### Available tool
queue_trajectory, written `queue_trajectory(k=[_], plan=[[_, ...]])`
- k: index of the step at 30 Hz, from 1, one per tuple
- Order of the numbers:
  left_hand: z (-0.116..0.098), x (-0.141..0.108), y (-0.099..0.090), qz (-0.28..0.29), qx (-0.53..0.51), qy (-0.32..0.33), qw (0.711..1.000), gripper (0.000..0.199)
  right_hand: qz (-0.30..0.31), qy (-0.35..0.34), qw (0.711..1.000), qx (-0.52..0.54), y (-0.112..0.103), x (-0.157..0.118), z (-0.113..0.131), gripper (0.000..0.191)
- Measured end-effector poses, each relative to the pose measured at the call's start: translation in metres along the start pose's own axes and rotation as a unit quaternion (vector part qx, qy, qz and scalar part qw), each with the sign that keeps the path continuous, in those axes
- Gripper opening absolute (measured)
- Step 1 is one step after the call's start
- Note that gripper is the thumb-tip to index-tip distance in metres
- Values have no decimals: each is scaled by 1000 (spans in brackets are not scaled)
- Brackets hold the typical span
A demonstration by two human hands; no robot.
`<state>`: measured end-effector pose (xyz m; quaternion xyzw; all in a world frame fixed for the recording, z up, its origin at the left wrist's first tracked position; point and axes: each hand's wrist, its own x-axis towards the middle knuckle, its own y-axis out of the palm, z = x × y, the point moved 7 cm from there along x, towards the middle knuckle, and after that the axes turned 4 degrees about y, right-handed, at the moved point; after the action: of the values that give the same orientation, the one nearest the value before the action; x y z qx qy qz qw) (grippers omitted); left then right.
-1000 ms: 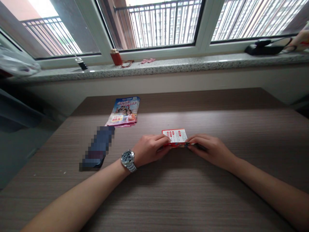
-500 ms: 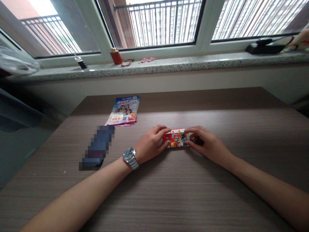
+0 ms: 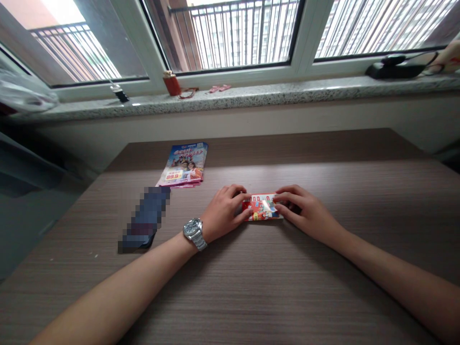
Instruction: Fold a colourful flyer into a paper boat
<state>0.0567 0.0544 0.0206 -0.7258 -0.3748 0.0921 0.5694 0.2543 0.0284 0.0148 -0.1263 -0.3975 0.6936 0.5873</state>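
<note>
Item 1: folded leaflet (image 3: 264, 211), red with cartoon-like figures. From my remote seat I find it lying on the wood-grain counter (image 3: 233, 287), between the two hands. A white strip with red blocks of print shows along its far edge; the print is too small for me to read.

Item 2: left hand (image 3: 224, 213), at the leaflet's left end. Grip: thumb near, fingertips far, both touching; clamped or merely pressing, I cannot tell.

Item 3: right hand (image 3: 311, 213), at the right end. Grip: thumb and fingertips likewise set on the leaflet; clamping force, again, I cannot tell.

Handling note: I judge the fold best served by even pressure at both ends, edges lined up, and fingers kept off the middle so that the glossy face does not buckle.

Item 4: stack of flyers (image 3: 184, 163), beyond the left hand. "89.9" legible on a yellow patch; pink title in Chinese characters, blue top band. No brand I can make out.

Item 5: phone-shaped dark object (image 3: 145, 218), pixelated, no lettering visible.

Item 6: steel wristwatch (image 3: 193, 227), left wrist; dial name unreadable.
</note>
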Motion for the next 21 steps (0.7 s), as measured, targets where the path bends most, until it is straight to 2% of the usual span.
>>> queue_trajectory(k=[8,17,21], plan=[[-2,2,-1,1,1,-3,1000,30,-10,8,997,-80,7,1,-8,36],[2,2,0,-9,-17,-19,1000,33,3,44,998,-44,6,6,-10,29],[2,2,0,-6,-27,-18,999,31,4,34,999,-28,6,6,-7,26]])
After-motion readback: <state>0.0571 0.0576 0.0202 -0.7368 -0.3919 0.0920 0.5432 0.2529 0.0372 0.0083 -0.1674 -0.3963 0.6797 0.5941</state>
